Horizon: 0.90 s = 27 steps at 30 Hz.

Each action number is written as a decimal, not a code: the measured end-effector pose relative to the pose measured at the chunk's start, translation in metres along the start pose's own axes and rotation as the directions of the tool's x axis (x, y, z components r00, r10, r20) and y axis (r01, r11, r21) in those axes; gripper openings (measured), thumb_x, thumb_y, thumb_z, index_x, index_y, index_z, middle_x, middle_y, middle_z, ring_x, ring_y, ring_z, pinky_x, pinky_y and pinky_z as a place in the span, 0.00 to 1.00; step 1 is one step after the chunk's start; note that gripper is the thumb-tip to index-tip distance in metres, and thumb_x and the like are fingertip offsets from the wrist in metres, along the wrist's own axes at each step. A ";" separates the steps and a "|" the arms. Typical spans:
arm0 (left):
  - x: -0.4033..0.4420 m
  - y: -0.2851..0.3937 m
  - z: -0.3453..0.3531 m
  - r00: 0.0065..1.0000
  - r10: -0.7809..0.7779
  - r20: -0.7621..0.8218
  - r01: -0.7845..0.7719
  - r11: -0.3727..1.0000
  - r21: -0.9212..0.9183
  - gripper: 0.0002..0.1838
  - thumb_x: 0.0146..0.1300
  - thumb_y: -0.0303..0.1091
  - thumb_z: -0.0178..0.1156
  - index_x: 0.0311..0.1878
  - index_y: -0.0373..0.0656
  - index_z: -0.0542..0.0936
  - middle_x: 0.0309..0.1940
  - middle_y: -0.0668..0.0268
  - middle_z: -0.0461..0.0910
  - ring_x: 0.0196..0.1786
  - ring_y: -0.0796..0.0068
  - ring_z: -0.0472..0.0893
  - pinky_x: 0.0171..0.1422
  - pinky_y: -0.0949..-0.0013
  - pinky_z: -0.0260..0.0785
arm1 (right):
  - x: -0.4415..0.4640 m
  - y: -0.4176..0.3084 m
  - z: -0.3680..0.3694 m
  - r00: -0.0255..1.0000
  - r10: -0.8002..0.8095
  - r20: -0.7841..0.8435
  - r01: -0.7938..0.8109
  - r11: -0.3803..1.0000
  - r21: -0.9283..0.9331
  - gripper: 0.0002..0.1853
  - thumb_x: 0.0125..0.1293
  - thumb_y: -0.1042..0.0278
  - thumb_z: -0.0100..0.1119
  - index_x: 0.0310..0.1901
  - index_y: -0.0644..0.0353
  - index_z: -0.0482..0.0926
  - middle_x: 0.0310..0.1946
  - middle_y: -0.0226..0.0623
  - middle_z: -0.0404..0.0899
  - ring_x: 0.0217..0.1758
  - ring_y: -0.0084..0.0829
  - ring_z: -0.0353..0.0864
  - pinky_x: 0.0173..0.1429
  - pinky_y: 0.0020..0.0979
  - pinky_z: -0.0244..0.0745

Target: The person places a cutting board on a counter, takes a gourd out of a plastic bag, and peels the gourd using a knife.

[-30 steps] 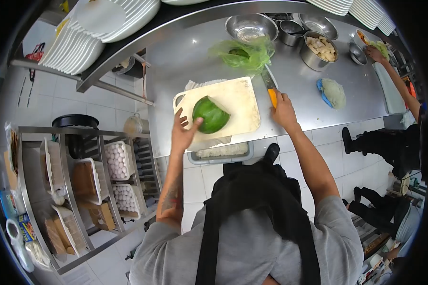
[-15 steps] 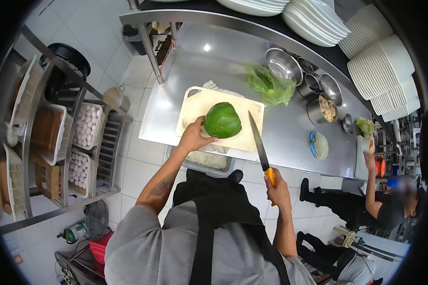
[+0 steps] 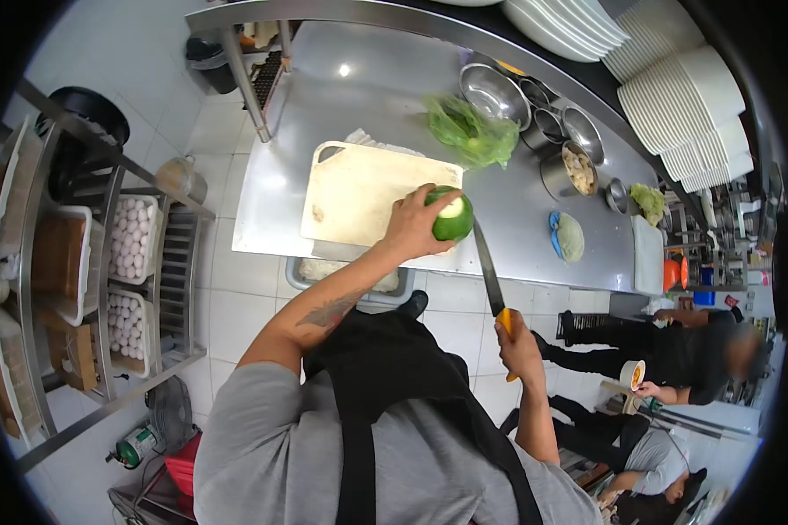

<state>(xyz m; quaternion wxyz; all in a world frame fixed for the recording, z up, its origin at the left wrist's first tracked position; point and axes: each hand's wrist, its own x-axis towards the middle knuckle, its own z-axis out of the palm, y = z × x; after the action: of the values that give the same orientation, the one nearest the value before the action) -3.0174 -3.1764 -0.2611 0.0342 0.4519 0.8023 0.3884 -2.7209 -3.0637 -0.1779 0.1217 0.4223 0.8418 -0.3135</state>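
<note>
My left hand (image 3: 413, 226) is wrapped round a green papaya (image 3: 457, 226) at the right edge of the white cutting board (image 3: 363, 188). A pale cut patch shows on the papaya's upper side. In my right hand (image 3: 521, 348) is a long knife (image 3: 490, 273), gripped by its yellow handle. The blade points away from me, its tip close to the papaya's right side; whether they touch I cannot tell. A pale cloth (image 3: 368, 138) shows from under the board's far edge.
Beyond the board lie a green plastic bag (image 3: 473, 131), metal bowls (image 3: 496, 94) and a pot (image 3: 569, 171) of pale pieces. A cabbage-like bundle (image 3: 569, 238) sits right. Stacked plates (image 3: 683, 101) fill the overhead shelf; egg trays (image 3: 131, 236) stand left. Two people (image 3: 674, 350) are at right.
The papaya has moved right from the board's middle to its right edge and been turned, with my left hand now over it. At right, a co-worker has moved and now holds a white bowl.
</note>
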 end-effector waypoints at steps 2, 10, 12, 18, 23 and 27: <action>0.008 0.011 0.009 0.995 -0.023 0.098 0.015 0.997 0.081 0.49 0.46 0.49 0.77 0.75 0.68 0.68 0.67 0.47 0.71 0.67 0.44 0.74 0.68 0.46 0.70 | -0.001 0.008 -0.003 1.000 -0.012 -0.023 0.013 0.999 0.052 0.21 0.77 0.56 0.55 0.63 0.60 0.68 0.42 0.63 0.83 0.49 0.66 0.82 0.50 0.54 0.76; -0.010 -0.043 -0.024 1.000 -0.023 -0.012 0.016 0.914 -0.406 0.52 0.45 0.35 0.78 0.77 0.52 0.66 0.64 0.49 0.74 0.66 0.49 0.75 0.72 0.57 0.70 | 0.013 -0.038 0.023 0.991 -0.109 0.079 0.093 0.978 0.186 0.22 0.76 0.56 0.55 0.63 0.60 0.67 0.38 0.63 0.83 0.46 0.67 0.82 0.49 0.55 0.75; -0.016 -0.048 -0.031 0.997 -0.048 0.054 0.065 0.924 -0.377 0.52 0.45 0.32 0.78 0.77 0.48 0.65 0.66 0.51 0.73 0.67 0.50 0.75 0.74 0.56 0.68 | 0.017 -0.034 0.037 0.969 -0.244 -0.036 0.247 0.960 0.131 0.21 0.77 0.55 0.54 0.63 0.57 0.69 0.27 0.53 0.81 0.30 0.55 0.83 0.39 0.48 0.76; -0.037 -0.065 -0.053 0.983 -0.185 0.005 0.175 0.917 -0.358 0.49 0.50 0.34 0.78 0.76 0.46 0.66 0.67 0.51 0.72 0.69 0.53 0.73 0.74 0.55 0.68 | 0.022 -0.056 0.024 0.967 -0.240 -0.087 0.247 0.966 0.071 0.18 0.74 0.62 0.55 0.59 0.60 0.67 0.33 0.62 0.82 0.41 0.66 0.82 0.44 0.59 0.75; -0.027 -0.060 -0.049 0.981 -0.077 -0.177 0.038 0.976 -0.214 0.33 0.55 0.35 0.74 0.65 0.44 0.74 0.65 0.50 0.71 0.69 0.50 0.73 0.70 0.53 0.69 | 0.031 -0.081 0.003 0.955 -0.295 -0.020 0.295 0.954 0.048 0.17 0.71 0.66 0.55 0.56 0.64 0.66 0.29 0.61 0.81 0.36 0.65 0.82 0.42 0.58 0.75; -0.006 -0.054 -0.046 0.972 0.046 -0.229 -0.075 0.990 -0.119 0.20 0.57 0.33 0.69 0.53 0.41 0.79 0.57 0.48 0.73 0.63 0.46 0.74 0.65 0.54 0.70 | 0.030 -0.099 0.007 0.880 -0.460 -0.119 0.437 0.882 -0.174 0.20 0.70 0.75 0.51 0.63 0.64 0.68 0.28 0.58 0.81 0.31 0.58 0.84 0.38 0.52 0.81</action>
<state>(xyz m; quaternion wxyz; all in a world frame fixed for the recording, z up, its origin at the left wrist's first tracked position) -3.0703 -3.2236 -0.2659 -0.0404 0.4259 0.7605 0.4885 -2.8176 -3.0938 -0.1555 0.0087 0.2291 0.9437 -0.2384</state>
